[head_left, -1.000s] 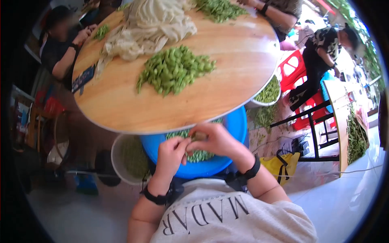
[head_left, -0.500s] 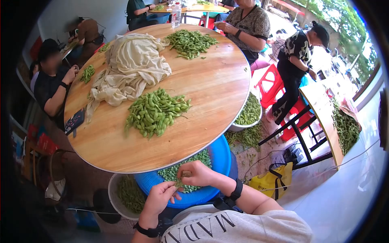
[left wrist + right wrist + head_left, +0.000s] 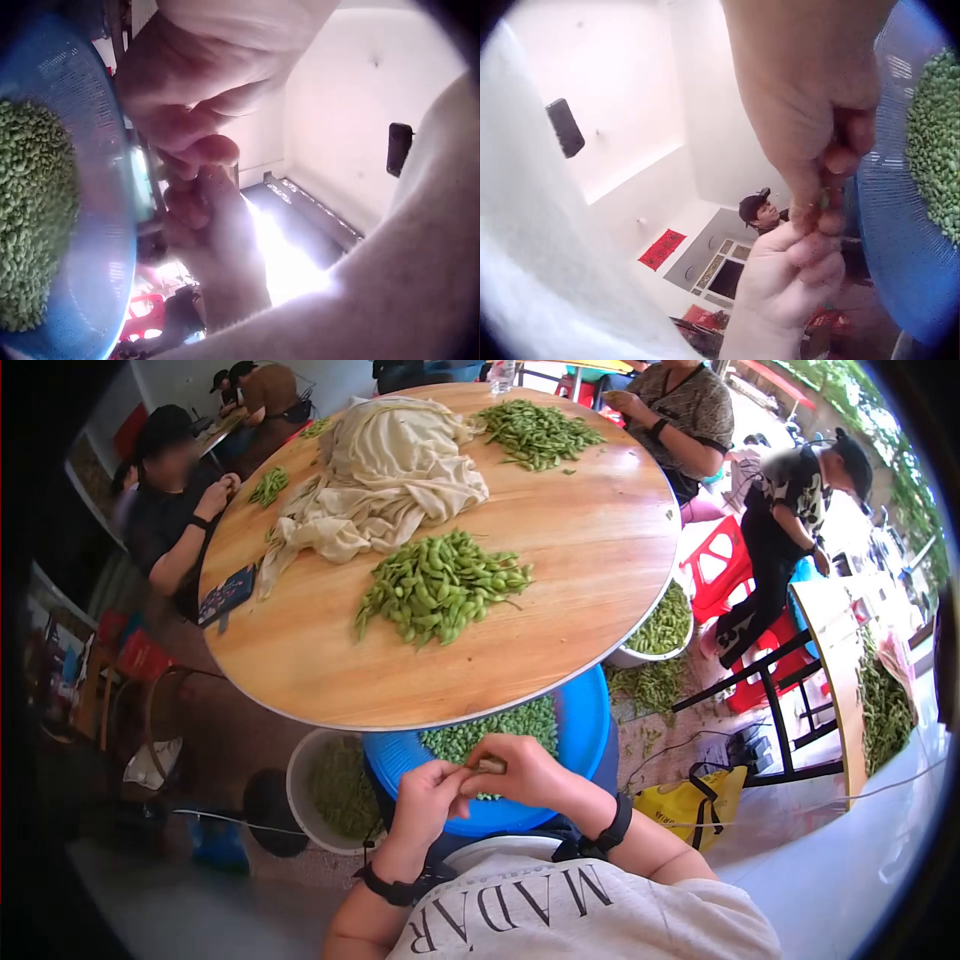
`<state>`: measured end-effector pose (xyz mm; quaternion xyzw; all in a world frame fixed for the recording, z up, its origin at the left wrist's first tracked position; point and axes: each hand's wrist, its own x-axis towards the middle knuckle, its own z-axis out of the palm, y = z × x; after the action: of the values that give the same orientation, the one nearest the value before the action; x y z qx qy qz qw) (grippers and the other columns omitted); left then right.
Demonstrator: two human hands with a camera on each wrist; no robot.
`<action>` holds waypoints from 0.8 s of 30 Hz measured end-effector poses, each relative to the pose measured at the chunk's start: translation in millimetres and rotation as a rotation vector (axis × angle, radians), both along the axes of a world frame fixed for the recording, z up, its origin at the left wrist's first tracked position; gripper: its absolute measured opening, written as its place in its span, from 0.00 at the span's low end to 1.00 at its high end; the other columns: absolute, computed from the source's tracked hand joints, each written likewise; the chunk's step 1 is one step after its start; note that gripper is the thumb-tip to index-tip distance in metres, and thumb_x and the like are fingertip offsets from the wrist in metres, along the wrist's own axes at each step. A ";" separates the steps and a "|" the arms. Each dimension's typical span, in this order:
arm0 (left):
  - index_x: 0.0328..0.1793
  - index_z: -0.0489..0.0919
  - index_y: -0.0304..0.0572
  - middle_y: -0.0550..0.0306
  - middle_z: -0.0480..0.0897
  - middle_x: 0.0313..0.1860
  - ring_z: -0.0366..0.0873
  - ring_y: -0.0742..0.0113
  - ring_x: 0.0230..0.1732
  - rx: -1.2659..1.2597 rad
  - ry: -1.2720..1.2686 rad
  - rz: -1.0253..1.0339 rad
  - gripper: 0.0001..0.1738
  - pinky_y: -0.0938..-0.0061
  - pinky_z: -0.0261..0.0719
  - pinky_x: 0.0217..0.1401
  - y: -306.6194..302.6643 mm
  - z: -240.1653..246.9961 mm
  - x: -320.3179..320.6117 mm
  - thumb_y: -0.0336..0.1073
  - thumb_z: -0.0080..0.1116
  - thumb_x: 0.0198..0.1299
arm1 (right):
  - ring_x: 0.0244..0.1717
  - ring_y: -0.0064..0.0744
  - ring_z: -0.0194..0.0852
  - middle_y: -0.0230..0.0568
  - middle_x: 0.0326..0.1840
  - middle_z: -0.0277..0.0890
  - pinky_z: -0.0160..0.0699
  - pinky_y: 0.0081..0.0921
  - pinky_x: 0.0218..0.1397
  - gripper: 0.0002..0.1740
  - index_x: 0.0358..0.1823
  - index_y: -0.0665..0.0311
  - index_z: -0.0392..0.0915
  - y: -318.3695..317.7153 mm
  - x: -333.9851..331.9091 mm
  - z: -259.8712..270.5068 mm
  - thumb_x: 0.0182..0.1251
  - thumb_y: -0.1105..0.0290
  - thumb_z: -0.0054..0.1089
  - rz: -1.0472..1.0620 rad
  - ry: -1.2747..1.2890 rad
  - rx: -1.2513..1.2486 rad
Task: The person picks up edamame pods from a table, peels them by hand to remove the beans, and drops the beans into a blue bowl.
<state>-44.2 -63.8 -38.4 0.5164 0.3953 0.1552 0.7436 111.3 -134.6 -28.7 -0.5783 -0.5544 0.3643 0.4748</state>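
Observation:
Over the blue basin (image 3: 590, 735), my left hand (image 3: 425, 795) and right hand (image 3: 535, 768) meet fingertip to fingertip. Between their pinched fingers is a soybean pod, mostly hidden; a sliver of green pod (image 3: 825, 199) shows in the right wrist view. A brownish empty-looking pod (image 3: 490, 765) sits in the curl of my right hand's fingers. Below lie many shelled green beans (image 3: 500, 730) in the basin. Beyond, on the round wooden table (image 3: 560, 610), rests a heap of whole pods (image 3: 440, 588).
A pale bucket (image 3: 300, 780) of pods or husks stands left of the basin. A white tub (image 3: 665, 625) of pods is at the right, near a yellow bag (image 3: 690, 800). Crumpled cloth (image 3: 400, 470) and a phone (image 3: 228, 595) lie on the table. Other people sit or stand around.
Half a second ago my hands were a little apart with a green pod between them; now their fingertips are together. The head view has shifted, showing the table elsewhere in the frame.

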 end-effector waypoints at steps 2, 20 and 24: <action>0.30 0.76 0.35 0.54 0.79 0.22 0.72 0.75 0.15 -0.067 -0.052 0.006 0.09 0.84 0.67 0.15 -0.1 4.3 1.6 0.32 0.51 0.60 | 0.24 0.31 0.73 0.42 0.23 0.74 0.71 0.26 0.28 0.12 0.32 0.66 0.76 0.2 4.0 2.8 0.48 0.69 0.67 0.017 0.152 -0.169; 0.35 0.78 0.30 0.52 0.80 0.20 0.78 0.69 0.20 0.393 0.400 0.066 0.07 0.78 0.75 0.24 29.1 -6.9 -50.5 0.29 0.56 0.54 | 0.32 0.48 0.73 0.49 0.29 0.71 0.74 0.37 0.34 0.08 0.33 0.64 0.76 12.4 33.0 28.3 0.49 0.73 0.56 0.216 -0.309 -0.056; 0.46 0.76 0.31 0.40 0.80 0.34 0.79 0.48 0.37 0.952 1.019 0.004 0.18 0.64 0.75 0.42 55.8 -22.6 -101.6 0.29 0.61 0.46 | 0.32 0.47 0.72 0.48 0.25 0.71 0.73 0.36 0.34 0.06 0.30 0.66 0.77 58.4 74.4 56.8 0.48 0.75 0.56 0.026 -0.445 0.094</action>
<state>-145.7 -7.9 -61.1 0.7939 0.5849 0.0513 0.1578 185.8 -76.2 28.2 -0.6144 -0.6692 0.2076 0.3628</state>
